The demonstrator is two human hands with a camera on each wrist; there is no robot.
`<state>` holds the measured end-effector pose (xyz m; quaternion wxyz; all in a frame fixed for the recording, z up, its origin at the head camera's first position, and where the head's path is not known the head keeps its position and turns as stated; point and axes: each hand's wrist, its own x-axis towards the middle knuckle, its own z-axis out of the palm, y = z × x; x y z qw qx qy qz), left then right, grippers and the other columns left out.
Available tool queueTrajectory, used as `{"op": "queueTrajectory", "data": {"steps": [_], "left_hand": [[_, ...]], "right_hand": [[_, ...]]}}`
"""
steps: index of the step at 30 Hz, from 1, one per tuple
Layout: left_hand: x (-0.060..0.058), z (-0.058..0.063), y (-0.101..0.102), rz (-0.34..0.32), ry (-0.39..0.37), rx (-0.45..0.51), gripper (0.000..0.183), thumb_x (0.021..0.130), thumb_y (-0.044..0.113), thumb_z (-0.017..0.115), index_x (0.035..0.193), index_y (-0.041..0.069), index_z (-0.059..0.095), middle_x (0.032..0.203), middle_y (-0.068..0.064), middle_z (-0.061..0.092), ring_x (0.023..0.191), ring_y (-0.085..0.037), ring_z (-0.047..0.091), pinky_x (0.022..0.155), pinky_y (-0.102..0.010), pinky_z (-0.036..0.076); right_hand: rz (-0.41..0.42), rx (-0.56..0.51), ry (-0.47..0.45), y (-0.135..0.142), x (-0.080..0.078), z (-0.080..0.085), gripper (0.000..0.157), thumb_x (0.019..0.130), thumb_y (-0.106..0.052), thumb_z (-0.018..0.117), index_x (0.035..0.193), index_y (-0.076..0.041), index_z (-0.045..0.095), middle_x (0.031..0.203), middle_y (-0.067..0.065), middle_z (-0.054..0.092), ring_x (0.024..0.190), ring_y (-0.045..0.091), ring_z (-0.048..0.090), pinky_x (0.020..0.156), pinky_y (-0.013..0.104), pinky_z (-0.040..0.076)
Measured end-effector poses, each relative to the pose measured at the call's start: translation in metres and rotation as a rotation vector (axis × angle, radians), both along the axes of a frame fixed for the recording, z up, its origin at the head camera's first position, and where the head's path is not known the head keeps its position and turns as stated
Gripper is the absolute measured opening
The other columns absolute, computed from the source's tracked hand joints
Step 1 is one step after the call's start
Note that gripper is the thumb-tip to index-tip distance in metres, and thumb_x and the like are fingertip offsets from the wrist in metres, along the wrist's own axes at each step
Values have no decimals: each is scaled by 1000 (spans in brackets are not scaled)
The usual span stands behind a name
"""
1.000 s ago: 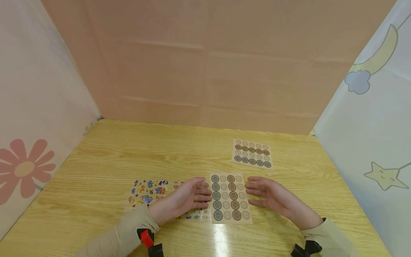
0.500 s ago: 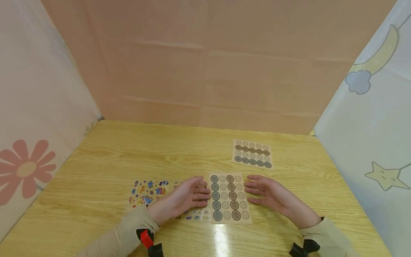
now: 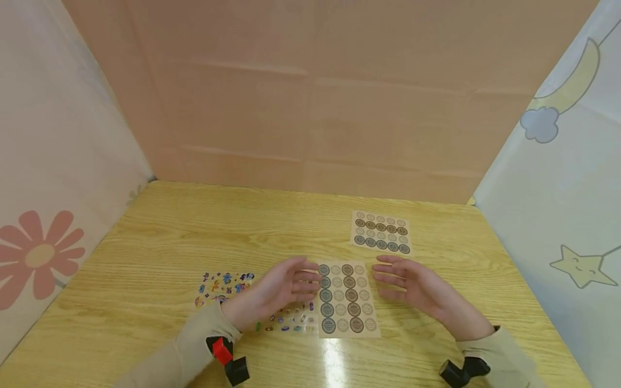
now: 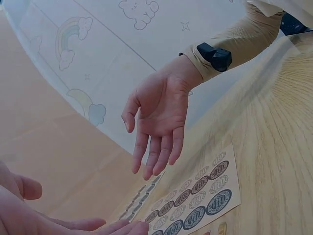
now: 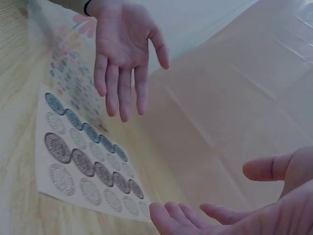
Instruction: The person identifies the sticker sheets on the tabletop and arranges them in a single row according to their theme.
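Note:
A tan sheet of round stickers (image 3: 345,302) in dark and pale columns lies flat on the table between the two hands. At its left side is my left hand (image 3: 278,288), fingers extended, palm facing inward, holding nothing. Beneath that hand spreads a clear sheet of small colourful stickers (image 3: 291,323), partly covered by the hand and forearm. My right hand (image 3: 412,283) hovers off the tan sheet's right edge, its fingers stretched and its palm turned inward. Both bare palms show in the wrist views, the right palm (image 4: 164,107) in the left one and the left palm (image 5: 124,44) in the right one.
A second tan sticker sheet (image 3: 380,231) lies farther back, right of centre. The wooden table (image 3: 218,221) ends at a peach backdrop (image 3: 310,108). White printed side walls (image 3: 558,205) stand left and right. Each sleeve carries a black wrist device (image 3: 463,372).
Both hands have shifted slightly away from the body, toward the back of the table, uncovering more of the colourful stickers. The sticker sheets have stayed in place.

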<state>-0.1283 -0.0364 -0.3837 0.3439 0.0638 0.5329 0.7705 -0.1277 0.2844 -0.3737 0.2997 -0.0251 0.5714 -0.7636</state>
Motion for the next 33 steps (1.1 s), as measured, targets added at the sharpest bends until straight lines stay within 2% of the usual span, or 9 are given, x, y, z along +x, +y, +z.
{"op": "queueTrajectory", "data": {"steps": [5, 10, 17, 23, 28, 33], "left_hand": [[-7, 3, 4, -22, 1, 45, 59, 103, 34, 32, 139, -12, 31, 139, -34, 37, 128, -46, 39, 108, -51, 31], [-17, 7, 9, -15, -4, 72, 56, 103, 34, 32, 139, -9, 35, 138, -34, 39, 127, -45, 41, 107, -49, 34], [-37, 18, 19, 22, -65, 121, 54, 103, 32, 32, 140, -7, 36, 140, -33, 38, 128, -45, 39, 107, -46, 36], [-51, 25, 34, 46, -117, 146, 54, 102, 31, 35, 139, -8, 36, 141, -32, 38, 129, -45, 38, 108, -47, 33], [-68, 25, 47, 86, -167, 142, 55, 100, 31, 38, 139, -9, 37, 142, -32, 36, 131, -45, 35, 110, -47, 31], [-89, 21, 54, 145, -198, 108, 56, 100, 31, 39, 140, -9, 36, 144, -30, 34, 132, -43, 35, 111, -47, 29]], "right_hand": [[38, -102, 34, 7, -3, 5, 39, 104, -12, 28, 141, -1, 36, 135, 11, 52, 127, 29, 46, 107, 46, 35], [25, -148, 34, 15, -5, 8, 37, 105, -11, 25, 138, -3, 39, 136, 12, 51, 126, 28, 47, 108, 45, 34], [18, -217, 46, 26, -9, 12, 40, 105, -9, 21, 133, -4, 48, 135, 11, 53, 125, 27, 49, 108, 44, 33], [34, -303, 51, 38, -13, 12, 46, 105, -10, 16, 137, -1, 47, 137, 13, 51, 128, 28, 46, 110, 43, 30], [42, -374, 36, 48, -20, 11, 50, 105, -11, 11, 136, -1, 49, 137, 15, 50, 132, 29, 42, 112, 43, 25], [-2, -407, -11, 56, -31, 9, 51, 105, -12, 12, 133, -2, 53, 136, 15, 52, 130, 29, 43, 113, 41, 22]]}}
